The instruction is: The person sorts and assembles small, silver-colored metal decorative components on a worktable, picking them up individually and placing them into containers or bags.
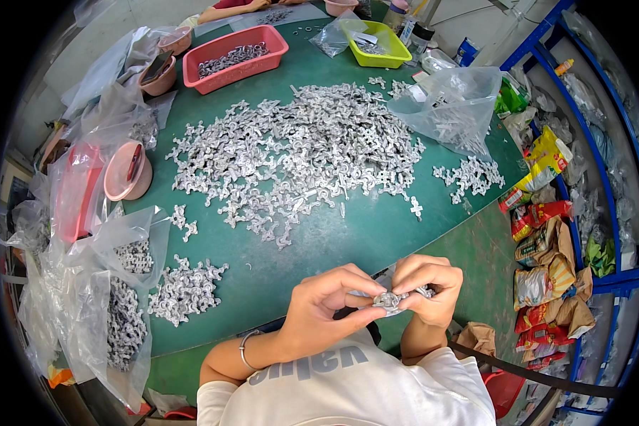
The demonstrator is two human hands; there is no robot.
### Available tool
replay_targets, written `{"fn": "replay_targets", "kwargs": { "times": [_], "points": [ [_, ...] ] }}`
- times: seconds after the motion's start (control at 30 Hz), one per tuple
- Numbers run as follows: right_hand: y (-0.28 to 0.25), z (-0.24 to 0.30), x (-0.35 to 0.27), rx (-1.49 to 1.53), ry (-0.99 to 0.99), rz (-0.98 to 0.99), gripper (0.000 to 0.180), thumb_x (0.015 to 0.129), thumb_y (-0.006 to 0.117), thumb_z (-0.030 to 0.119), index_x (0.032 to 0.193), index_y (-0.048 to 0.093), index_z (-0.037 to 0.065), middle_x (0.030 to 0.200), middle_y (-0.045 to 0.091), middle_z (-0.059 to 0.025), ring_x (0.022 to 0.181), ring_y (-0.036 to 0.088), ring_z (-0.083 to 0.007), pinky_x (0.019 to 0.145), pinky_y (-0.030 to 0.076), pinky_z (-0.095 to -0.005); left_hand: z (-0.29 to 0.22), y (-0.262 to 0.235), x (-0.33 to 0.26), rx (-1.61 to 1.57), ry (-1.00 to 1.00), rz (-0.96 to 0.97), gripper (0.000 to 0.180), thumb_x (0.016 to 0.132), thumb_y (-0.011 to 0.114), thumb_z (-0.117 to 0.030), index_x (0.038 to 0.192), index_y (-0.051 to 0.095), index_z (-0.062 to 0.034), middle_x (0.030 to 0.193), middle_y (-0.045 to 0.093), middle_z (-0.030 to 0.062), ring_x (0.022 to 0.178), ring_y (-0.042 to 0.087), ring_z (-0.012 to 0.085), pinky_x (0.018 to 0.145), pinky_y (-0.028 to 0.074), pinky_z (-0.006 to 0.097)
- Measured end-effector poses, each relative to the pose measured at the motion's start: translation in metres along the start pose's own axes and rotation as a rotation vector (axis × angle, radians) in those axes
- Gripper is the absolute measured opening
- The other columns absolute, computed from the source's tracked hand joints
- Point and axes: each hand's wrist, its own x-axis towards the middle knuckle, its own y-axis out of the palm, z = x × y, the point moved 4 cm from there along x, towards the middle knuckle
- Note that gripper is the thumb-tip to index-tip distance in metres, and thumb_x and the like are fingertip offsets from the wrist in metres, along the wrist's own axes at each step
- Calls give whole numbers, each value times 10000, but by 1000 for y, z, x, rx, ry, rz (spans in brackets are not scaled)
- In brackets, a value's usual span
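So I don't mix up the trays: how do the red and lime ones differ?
The red tray looks longer and larger; the lime tray is smaller. The red tray stands left of the lime tray. The red tray shows metallic pieces; the lime tray also holds a white item. Both are open-topped and stand on the green table.

A small-parts workshop, identified by its green worktable [209, 245] bearing a broad heap of small grey metallic parts [312, 142], red tray [245, 74] and yellow-green tray [387, 62] of further pieces, clear plastic bags [437, 106], and blue shelving [618, 281] beside piled packages [536, 287].
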Motion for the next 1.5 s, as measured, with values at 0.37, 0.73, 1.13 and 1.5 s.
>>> {"fn": "replay_targets", "kwargs": {
  "times": [0.37, 0.73, 1.13, 1.5],
  "points": [
    [1, 1, -1, -38, -21, -14, 154, 644, 721, 24, 762, 653, -49, 693, 595, -137, 592, 563, -171, 509, 405, -245, 2, 0, -1, -37, 25, -1, 243, 732, 570, 159, 952, 541, 59, 959, 528, 146, 891, 568, 178, 764, 507, 269],
    [2, 4, 1, -72, -19, 4, 156, 639, 724, 12, 767, 655, -45, 691, 589, -132, 584, 551, -158, 504, 390, -240, 1, 1, 0, -76, 17, 14, 246, 737, 551, 169, 957, 526, 62, 966, 517, 151, 905, 566, 192, 809, 509, 292],
    [-1, -7, -2, 54, 185, 11, 130, 710, 672, 58, 775, 636, -48, 713, 603, -129, 621, 552, -151, 544, 403, -244, 2, 2, -1, -103, -74, 13, 290, 732, 569, 155, 988, 484, 47, 965, 499, 115, 945, 541, 182, 844, 495, 329],
    [3, -12, -2, 91, 266, -37, 231, 714, 686, 164, 704, 610, -53, 645, 580, -141, 554, 530, -180, 514, 406, -272, 2, 0, -3, -142, -62, 0, 257, 753, 546, 148, 983, 478, 55, 1001, 510, 129, 939, 535, 165, 804, 478, 289]
  ]
}}
